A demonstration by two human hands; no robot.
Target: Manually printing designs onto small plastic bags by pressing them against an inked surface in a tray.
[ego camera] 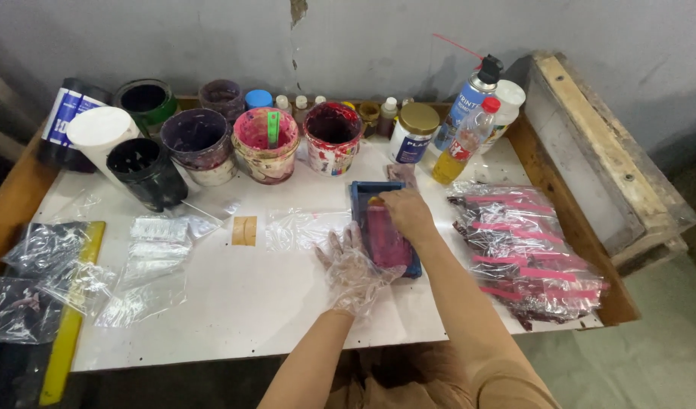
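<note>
middle of the frame: left hand (353, 271) in a clear plastic glove lies flat on the lower edge of a small blue frame (384, 227) smeared with magenta ink, while the bare right hand (405, 212) presses something small at its top. right of that sits a pile of bags (526, 250) with pink strips. paint pots (264, 144) line the top, spray can (469, 98) upper right, yellow ruler (71, 310) lower left.

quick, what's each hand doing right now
Left hand, in a clear plastic glove: open, flat beside the blue frame.
Right hand: closed on something small at the frame's top.
</note>
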